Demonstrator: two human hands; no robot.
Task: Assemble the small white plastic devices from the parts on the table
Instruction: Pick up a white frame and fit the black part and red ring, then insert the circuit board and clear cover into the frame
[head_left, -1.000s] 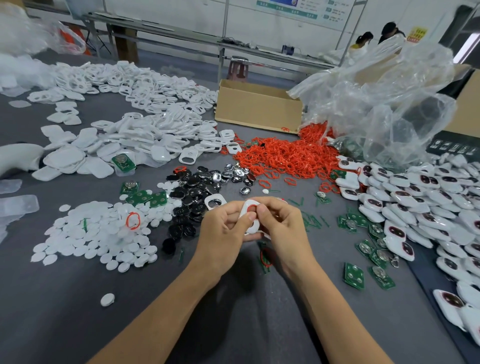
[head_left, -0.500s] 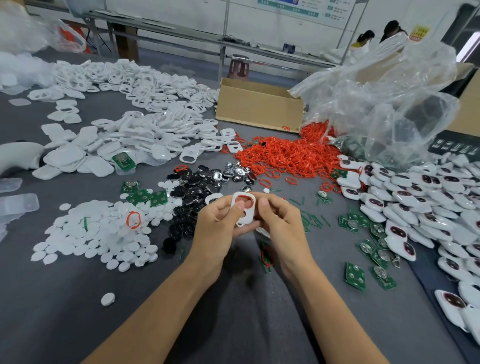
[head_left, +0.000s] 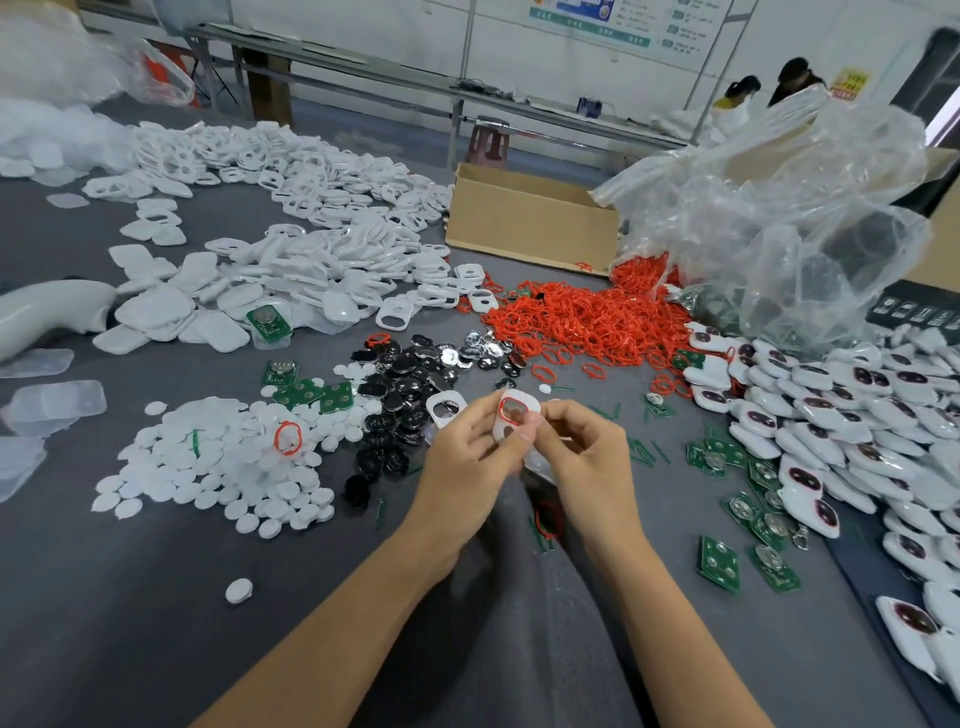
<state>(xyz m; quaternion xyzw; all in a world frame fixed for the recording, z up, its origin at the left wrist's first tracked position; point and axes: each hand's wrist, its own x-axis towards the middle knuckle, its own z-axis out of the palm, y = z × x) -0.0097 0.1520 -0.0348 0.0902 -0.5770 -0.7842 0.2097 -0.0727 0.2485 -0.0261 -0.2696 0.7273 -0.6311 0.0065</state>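
One shell (head_left: 529, 404) pinched — left hand (head_left: 467, 467), right hand (head_left: 587, 462); box (head_left: 530, 228) contents hidden.

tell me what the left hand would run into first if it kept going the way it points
The left hand pinches the white shell. Beyond that, its line runs forward and right to the red ring heap, probably; its height over the table is unclear.

A white wall (head_left: 363, 26) with a green-edged poster (head_left: 587, 23) fills the top of the frame. Below it runs a long metal bench (head_left: 395, 78), with a reddish stool (head_left: 491, 140) beneath it and two people (head_left: 795, 78) at upper right.
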